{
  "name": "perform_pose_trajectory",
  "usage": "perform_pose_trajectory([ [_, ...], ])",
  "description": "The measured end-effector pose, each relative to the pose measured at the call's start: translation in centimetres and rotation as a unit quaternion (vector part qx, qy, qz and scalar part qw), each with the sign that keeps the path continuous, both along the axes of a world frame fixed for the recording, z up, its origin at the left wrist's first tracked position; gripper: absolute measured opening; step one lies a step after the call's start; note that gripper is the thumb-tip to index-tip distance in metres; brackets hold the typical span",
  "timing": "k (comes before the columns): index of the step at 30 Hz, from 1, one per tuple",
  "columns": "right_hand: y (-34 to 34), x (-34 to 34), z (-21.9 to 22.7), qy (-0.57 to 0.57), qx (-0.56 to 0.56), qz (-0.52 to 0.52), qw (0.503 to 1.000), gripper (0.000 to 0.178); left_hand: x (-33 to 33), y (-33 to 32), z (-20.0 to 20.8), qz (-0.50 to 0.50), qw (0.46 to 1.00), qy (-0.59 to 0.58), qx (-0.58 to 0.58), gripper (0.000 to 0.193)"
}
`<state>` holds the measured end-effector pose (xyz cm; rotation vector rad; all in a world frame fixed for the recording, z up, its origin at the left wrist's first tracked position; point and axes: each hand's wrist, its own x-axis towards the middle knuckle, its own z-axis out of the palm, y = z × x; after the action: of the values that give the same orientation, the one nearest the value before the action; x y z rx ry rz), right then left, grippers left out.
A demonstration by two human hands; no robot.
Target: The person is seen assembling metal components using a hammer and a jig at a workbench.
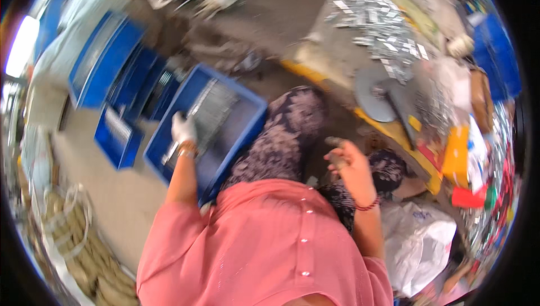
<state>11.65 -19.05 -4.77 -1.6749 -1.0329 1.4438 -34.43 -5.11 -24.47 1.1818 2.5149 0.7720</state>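
Note:
My left hand point(183, 128), in a white glove, reaches into a blue plastic bin point(243, 159) by my left leg. It touches or hovers just over a row of thin silvery metal strips point(212, 109) laid side by side there. Blur hides its fingers, so I cannot tell whether it grips one. A shiny strip point(169, 152) lies by the bin's left wall, near the wrist. My right hand point(350, 166) is raised over my lap, fingers loosely bent and apart, with dark coverings on some fingertips. No object shows in it.
Stacked blue bins point(104, 59) and a small blue bin point(118, 137) with metal parts stand at left. A heap of silvery pieces point(382, 25) lies far right, near a grey disc point(372, 95). A white plastic bag point(419, 244) sits at my right.

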Motion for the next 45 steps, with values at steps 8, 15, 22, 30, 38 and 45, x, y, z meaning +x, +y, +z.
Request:
perform_pose_trajectory([
  [8,-1.5,1.6,-0.6,-0.045,0.093,0.018,0.994,0.035,12.9,8.8,15.0,-0.244,0.907,-0.132,0.318,0.023],
  [15,-2.0,1.7,-1.4,-0.095,0.166,0.012,0.981,0.033,28.2,6.6,24.9,-0.467,0.813,-0.200,0.286,0.026],
  [22,-12.0,2.6,-1.3,0.039,0.099,-0.307,0.946,0.044,39.1,-3.5,24.4,-0.672,0.660,-0.301,0.151,0.027],
  [30,-30.8,1.0,10.7,-0.658,0.170,-0.508,0.530,0.038,43.8,-8.9,22.8,-0.773,0.530,-0.349,0.029,0.025],
  [38,-53.6,-11.9,22.6,-0.662,0.027,-0.737,0.131,0.047,47.8,-16.0,23.1,-0.803,0.411,-0.396,-0.173,0.027],
  [45,-67.7,-12.6,13.7,-0.197,0.167,-0.897,0.359,0.064,50.1,-23.5,24.2,-0.842,0.285,-0.381,-0.253,0.027],
])
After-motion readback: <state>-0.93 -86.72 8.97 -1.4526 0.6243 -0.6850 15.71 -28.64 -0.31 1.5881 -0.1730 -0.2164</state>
